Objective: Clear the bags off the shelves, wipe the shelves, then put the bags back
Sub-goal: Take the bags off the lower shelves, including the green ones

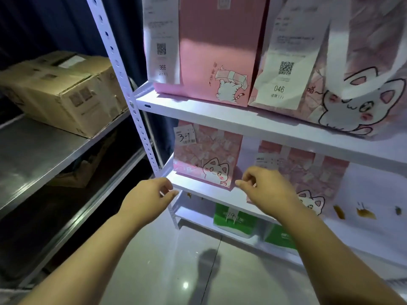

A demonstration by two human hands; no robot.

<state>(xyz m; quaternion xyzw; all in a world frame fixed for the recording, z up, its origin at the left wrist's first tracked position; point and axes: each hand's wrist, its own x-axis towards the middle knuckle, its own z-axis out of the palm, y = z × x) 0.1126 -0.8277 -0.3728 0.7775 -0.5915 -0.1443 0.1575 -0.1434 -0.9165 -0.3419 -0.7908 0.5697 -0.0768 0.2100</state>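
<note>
**Head view: two empty hands at the middle shelf**

A white shelf unit point(253, 122) carries tall pink bags point(211, 51) on top and green bags point(233, 219) lower down. On the middle shelf point(198, 188) a small pink bag point(207, 159) marked 34 stands at the left end, with a wider pink bag point(308, 172) just beside it. The left hand point(152, 194) hovers at the shelf's front edge and the right hand point(264, 190) before the wider bag. Both have fingers loosely curled, gripping nothing.

Probably best to lift each bag upright by both sides, so the receipts point(185, 135) stay attached.

No cloth shows, and the shelf surface behind the bags is hidden. The receipt print is blurred, and the brown marks point(339, 212) at lower right are unidentifiable.
</note>
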